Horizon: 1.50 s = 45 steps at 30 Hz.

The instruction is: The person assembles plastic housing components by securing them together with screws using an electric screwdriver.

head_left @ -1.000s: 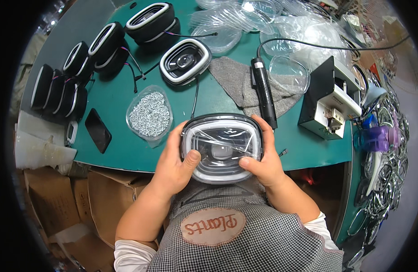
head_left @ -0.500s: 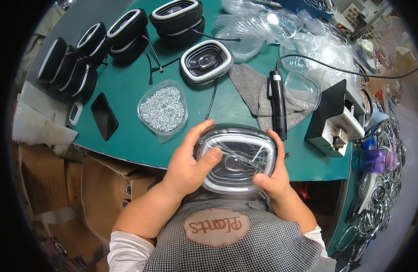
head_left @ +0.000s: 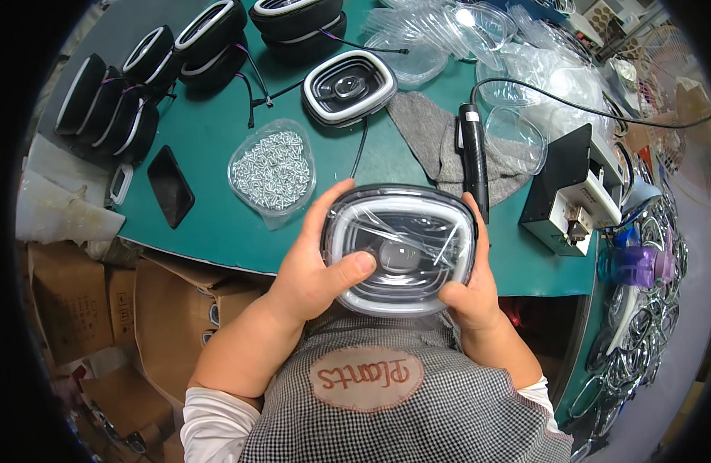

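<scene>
Between my two hands, close to my apron, is a rounded black lamp housing with a white ring, topped by a clear plastic cover. My left hand grips its left side, thumb lying on the cover. On the opposite side my right hand holds the rim, its thumb at the lower right corner. Beyond them a similar lamp with a white ring lies face up, its cable running toward me. A clear bag of small silver screws sits to the left. The black electric screwdriver rests on a grey cloth.
Several black lamps stand stacked at the far left. A black phone lies near the left edge. Clear plastic covers pile up at the back. A black-and-white metal device stands right, beside a purple bottle. Cardboard boxes sit below.
Both hands have raised the lamp slightly away from my apron, and its face shows more fully. The bench has shifted a little upward in view.
</scene>
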Each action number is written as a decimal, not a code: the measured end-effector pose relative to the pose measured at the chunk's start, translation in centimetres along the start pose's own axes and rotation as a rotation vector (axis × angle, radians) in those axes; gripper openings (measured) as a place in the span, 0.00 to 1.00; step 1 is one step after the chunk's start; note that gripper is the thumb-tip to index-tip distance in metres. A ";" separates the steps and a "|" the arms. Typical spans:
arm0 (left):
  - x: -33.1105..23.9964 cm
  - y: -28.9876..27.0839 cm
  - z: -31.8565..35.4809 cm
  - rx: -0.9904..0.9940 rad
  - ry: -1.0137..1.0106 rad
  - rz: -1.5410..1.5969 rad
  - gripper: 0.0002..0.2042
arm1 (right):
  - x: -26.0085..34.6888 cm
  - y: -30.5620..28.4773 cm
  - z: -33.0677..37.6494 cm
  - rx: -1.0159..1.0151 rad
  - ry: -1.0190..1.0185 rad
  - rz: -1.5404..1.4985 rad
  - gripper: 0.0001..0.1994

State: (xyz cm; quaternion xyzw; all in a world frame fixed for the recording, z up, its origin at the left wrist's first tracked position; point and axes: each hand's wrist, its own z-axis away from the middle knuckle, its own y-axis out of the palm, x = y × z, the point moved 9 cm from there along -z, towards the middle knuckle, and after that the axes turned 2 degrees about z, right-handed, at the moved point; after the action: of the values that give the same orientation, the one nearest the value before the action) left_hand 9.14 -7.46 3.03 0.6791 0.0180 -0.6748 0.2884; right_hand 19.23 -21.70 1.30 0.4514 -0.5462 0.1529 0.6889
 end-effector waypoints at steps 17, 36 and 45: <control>-3.5 0.1 0.8 -0.154 0.366 -0.692 0.46 | 5.2 0.3 -1.1 -0.187 -0.377 0.329 0.57; 2.4 -0.2 -1.2 0.021 -0.151 0.229 0.48 | 2.7 -0.9 -2.0 -0.072 0.050 0.396 0.48; 3.2 -0.9 -2.7 -0.059 -0.108 -0.102 0.46 | 1.2 -2.7 -2.0 -0.046 0.104 0.556 0.46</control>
State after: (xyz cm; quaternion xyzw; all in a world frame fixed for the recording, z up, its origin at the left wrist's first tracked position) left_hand 11.49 -6.77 -0.45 0.6311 0.0567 -0.7235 0.2741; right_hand 22.77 -21.98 1.12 0.2601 -0.6161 0.3466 0.6577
